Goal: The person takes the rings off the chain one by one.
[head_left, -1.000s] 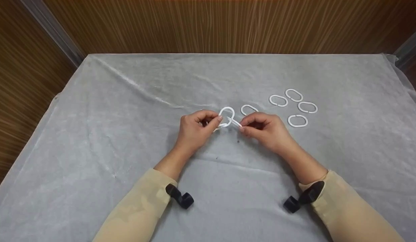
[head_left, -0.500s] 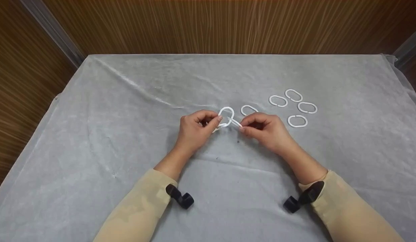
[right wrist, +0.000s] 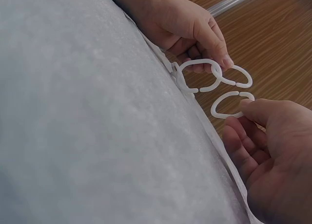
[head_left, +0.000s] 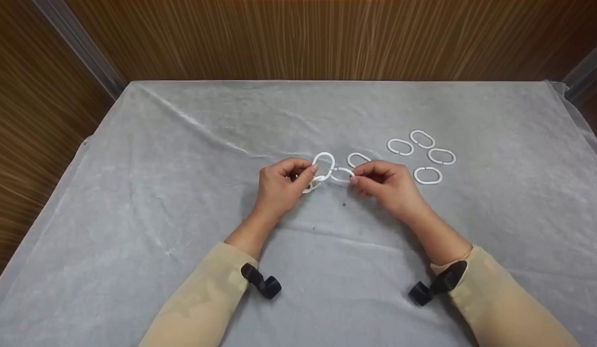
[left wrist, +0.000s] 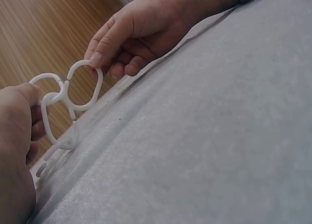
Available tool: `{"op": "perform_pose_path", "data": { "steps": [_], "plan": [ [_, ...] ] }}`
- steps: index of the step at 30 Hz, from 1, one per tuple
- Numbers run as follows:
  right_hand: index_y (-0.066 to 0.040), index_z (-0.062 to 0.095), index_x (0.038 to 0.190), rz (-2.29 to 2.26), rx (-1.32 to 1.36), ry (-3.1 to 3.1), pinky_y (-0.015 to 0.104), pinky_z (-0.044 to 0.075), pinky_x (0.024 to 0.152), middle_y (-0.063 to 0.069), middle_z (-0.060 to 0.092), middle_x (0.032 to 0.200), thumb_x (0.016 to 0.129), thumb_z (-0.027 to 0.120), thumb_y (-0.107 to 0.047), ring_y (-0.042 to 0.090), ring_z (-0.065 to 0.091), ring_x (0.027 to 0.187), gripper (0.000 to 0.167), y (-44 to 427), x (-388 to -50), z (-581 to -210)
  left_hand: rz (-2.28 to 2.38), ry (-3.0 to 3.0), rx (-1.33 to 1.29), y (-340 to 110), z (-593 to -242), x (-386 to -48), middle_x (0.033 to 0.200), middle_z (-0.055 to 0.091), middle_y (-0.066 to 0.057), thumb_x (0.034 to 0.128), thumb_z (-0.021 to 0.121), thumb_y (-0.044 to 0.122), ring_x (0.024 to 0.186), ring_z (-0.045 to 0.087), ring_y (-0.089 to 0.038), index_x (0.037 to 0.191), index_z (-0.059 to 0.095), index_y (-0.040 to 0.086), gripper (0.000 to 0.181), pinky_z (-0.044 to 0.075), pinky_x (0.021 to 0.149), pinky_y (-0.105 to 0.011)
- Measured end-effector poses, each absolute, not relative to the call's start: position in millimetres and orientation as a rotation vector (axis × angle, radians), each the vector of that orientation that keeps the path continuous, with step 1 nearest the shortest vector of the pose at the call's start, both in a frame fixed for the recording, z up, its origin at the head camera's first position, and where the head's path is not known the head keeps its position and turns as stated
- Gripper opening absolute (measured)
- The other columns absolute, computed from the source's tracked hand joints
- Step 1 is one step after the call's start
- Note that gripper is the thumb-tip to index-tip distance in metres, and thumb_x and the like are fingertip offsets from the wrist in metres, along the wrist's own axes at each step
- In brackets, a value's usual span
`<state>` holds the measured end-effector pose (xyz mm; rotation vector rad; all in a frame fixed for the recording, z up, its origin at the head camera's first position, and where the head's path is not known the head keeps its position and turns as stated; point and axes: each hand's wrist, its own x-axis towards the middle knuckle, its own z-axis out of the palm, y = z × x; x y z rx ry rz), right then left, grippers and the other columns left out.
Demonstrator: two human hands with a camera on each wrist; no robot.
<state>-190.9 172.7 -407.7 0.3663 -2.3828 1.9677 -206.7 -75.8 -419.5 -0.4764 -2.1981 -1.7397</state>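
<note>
In the head view my left hand (head_left: pixel 281 188) pinches a white plastic oval link (head_left: pixel 333 161) between thumb and fingertips. A small slit shows in that link's side. From it hangs a second white link (right wrist: pixel 201 61), hooked through it, and a third link (left wrist: pixel 40 170) dangles lower, partly hidden. Opposite, my right hand (head_left: pixel 392 188) pinches the end of a separate white link (right wrist: pixel 213 110) between thumb and index finger. Its slit faces the left hand's link; a narrow space parts them in the right wrist view, though they overlap in the head view.
One loose white link (head_left: pixel 359 153) lies just behind my right hand, partly covered by it. Several more loose links (head_left: pixel 427 183) lie farther right on the grey tablecloth (head_left: pixel 182 212). A wood-grain panel (head_left: pixel 298 43) stands behind the table's far edge.
My right hand has shifted slightly right, and its link has turned, so more of its oval shows. The left hand stays nearly in place while the hanging link shows a bit more.
</note>
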Motion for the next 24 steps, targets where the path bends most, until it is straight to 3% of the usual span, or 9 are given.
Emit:
{"op": "perform_pose_path", "data": {
  "steps": [11, 24],
  "plan": [
    [0.013, 0.072, 0.107, 1.998, 0.129, -2.377, 0.025, 0.058, 0.065, 0.001, 0.071, 0.078, 0.096, 0.077, -0.001, 0.011, 0.069, 0.067, 0.018, 182.8, -191.5, -392.0, -1.808, -2.189, -0.433, -71.8, -422.2, -206.5, 0.078, 0.073, -0.001, 0.0929, 0.083, 0.010, 0.070, 0.060, -0.011, 0.091, 0.082, 0.005, 0.005, 0.048, 0.064, -0.022],
    [0.020, 0.064, 0.116, 1.953, 0.077, -2.613, 0.023, 0.060, 0.066, -0.001, 0.071, 0.083, 0.100, 0.068, 0.002, 0.006, 0.068, 0.068, 0.025, 211.8, -194.9, -374.0, -1.793, -2.192, -0.444, -76.5, -420.8, -207.5, 0.080, 0.073, 0.000, 0.0944, 0.082, 0.012, 0.071, 0.059, -0.011, 0.093, 0.082, 0.005, 0.007, 0.047, 0.063, -0.022]
  ]
}}
